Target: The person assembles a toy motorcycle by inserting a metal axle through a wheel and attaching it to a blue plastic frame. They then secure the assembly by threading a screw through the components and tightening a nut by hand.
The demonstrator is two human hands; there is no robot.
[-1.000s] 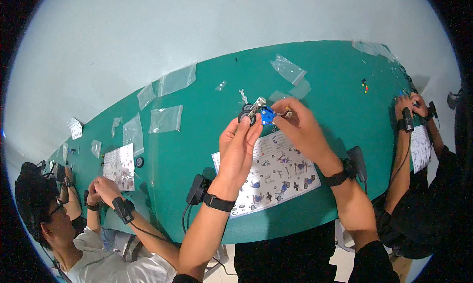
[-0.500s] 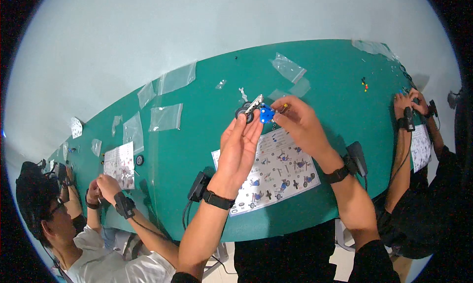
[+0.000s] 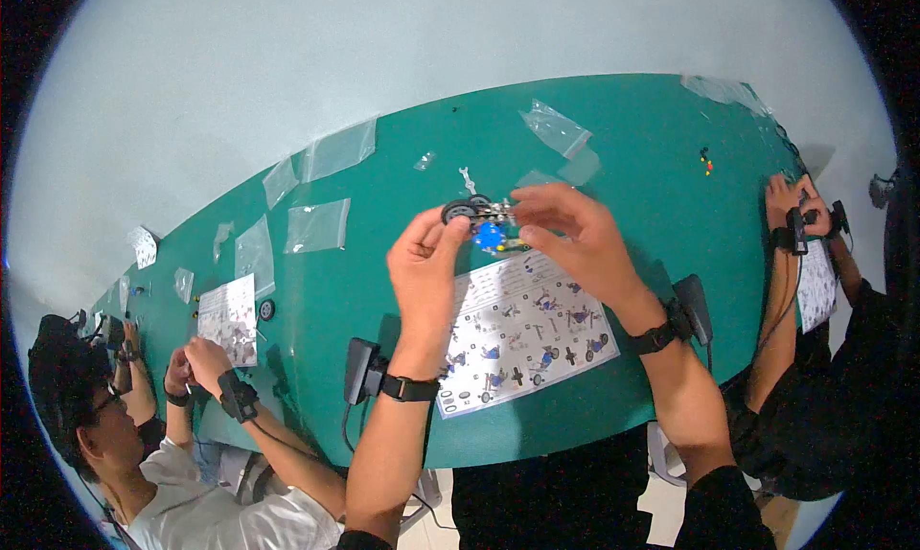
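Note:
A partly built toy vehicle hangs above the table between my hands, with black wheels, a pale perforated frame and a blue piece with a small yellow part beneath. My left hand grips it at the wheel end, thumb against the wheel. The fingers and thumb of my right hand close about its other end; the exact contact is partly hidden. Below lies a printed instruction sheet with small assembly pictures. Just beyond the wheels a small pale wrench rests on the table.
Clear plastic bags lie across the green table. A person at left works beside another sheet and a loose wheel. At right, another person's hands are near small coloured parts.
The toy vehicle has been turned and moved slightly left, so its wheels now point left. My left hand went from an upturned palm to gripping from the side; my right fingers shifted onto the frame end.

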